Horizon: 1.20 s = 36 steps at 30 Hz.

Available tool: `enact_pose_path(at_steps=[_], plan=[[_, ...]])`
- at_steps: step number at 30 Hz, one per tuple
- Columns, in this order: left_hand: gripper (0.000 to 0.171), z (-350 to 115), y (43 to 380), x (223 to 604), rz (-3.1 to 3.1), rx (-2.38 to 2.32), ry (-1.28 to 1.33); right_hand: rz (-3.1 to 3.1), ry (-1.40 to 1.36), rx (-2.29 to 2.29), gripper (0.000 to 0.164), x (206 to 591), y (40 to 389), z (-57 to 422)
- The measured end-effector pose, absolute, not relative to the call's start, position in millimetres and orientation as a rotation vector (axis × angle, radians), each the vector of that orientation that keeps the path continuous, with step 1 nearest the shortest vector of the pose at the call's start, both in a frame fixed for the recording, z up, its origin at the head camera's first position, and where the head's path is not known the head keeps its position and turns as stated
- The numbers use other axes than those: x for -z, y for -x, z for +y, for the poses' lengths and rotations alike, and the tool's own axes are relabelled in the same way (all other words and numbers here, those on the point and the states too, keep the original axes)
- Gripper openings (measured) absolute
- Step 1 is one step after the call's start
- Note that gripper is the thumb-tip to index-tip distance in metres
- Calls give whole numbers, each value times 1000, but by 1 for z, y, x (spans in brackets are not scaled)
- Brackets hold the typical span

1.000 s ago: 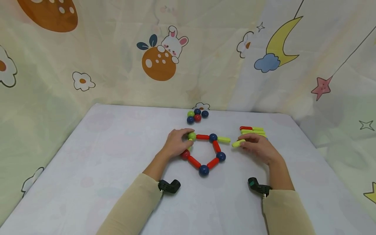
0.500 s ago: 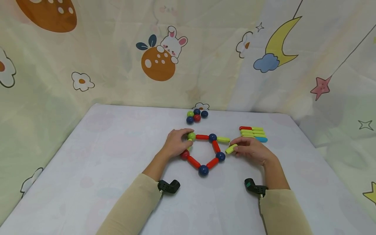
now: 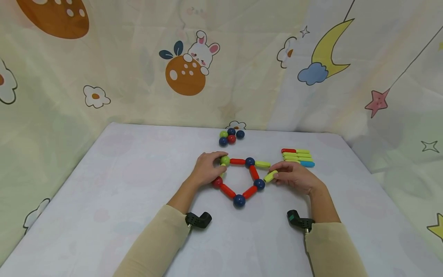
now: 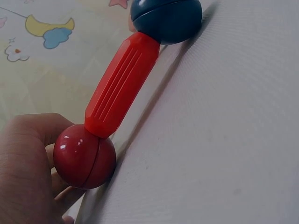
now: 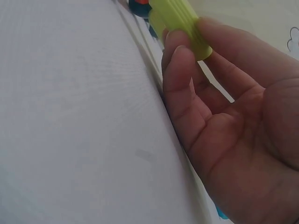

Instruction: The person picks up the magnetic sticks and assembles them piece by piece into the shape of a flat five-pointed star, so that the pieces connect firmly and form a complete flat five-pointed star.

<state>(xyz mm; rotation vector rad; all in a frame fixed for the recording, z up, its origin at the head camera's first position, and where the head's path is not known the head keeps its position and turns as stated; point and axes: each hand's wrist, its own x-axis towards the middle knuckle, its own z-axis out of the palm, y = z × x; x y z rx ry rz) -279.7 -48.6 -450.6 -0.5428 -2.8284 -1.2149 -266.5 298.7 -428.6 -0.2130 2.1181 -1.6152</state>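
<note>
Balls and rods of a magnetic building set form a five-sided ring on the table. My left hand (image 3: 205,169) pinches the green ball (image 3: 225,161) at the ring's upper left corner, beside a mostly hidden yellow-green rod. Close to that palm is the red ball (image 4: 84,156), joined by a red rod (image 4: 122,86) to a dark blue ball (image 4: 167,18). My right hand (image 3: 297,177) pinches a loose yellow-green rod (image 3: 270,176), its tip close to the right-hand blue ball (image 3: 259,184); contact is unclear. Another yellow-green rod (image 3: 262,164) sticks out from the upper blue ball (image 3: 250,162).
Several loose balls (image 3: 231,139) cluster at the table's back edge. Beyond my right hand lie several rods (image 3: 297,155) in a stack of rows, yellow-green with one red and one blue. A patterned cloth (image 3: 138,69) hangs behind the table (image 3: 138,192).
My right hand has moved left with the yellow-green rod, bringing it and turning it toward the right-hand blue ball. My left hand and the ring stay put.
</note>
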Motion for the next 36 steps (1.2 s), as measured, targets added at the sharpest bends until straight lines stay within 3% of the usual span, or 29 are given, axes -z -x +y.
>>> enact_pose_path(at_steps=[15,27,36], plan=[[50,-49,280,451,-2836,1209,541,2154,171,1542,38,429,268,296],[50,-50,281,454,-2841,1191,542,2472,20,1427,45,412,263,288],[49,-49,284,453,-2805,1191,570,2730,142,1423,49,395,274,258]])
